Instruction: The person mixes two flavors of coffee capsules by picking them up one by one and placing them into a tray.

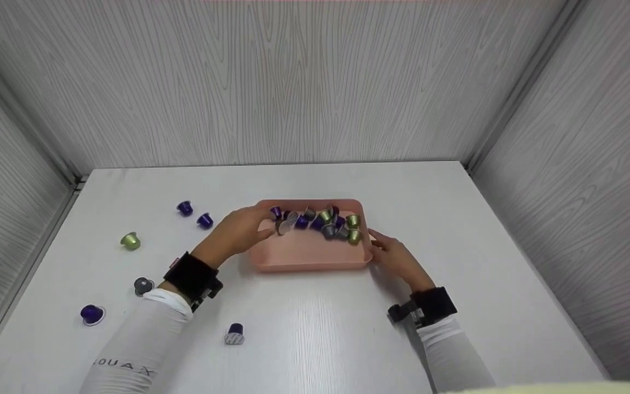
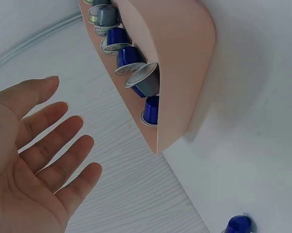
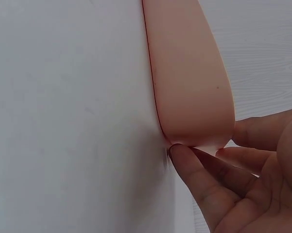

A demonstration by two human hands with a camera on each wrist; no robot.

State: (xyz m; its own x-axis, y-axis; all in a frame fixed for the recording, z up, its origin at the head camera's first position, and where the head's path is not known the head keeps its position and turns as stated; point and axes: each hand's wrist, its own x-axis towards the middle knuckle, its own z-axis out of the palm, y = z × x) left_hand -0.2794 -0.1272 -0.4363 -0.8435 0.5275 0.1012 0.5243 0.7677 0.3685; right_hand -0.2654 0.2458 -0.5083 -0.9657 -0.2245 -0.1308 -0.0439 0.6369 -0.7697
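Observation:
A pink tray (image 1: pixel 309 257) holds a heap of coffee capsules, purple, grey and green, along its far side. My left hand (image 1: pixel 244 230) is over the tray's left end, its fingers spread and holding nothing in the left wrist view. Near its fingertips in the head view are a purple capsule (image 1: pixel 275 212) and a capsule with a pale lid (image 1: pixel 285 227). At the tray's right end, my right hand (image 1: pixel 397 260) grips the near corner. In the right wrist view its fingertips (image 3: pixel 182 158) press at the tray's lower edge and wall.
Loose capsules lie on the white table (image 1: pixel 315 328) to the left: purple ones (image 1: pixel 185 208), a green one (image 1: pixel 130 241) and a grey one (image 1: pixel 143 285) by the left sleeve. Another purple capsule (image 1: pixel 234 334) is nearer the front. Wood-grain panels (image 1: pixel 293 82) enclose the back and sides.

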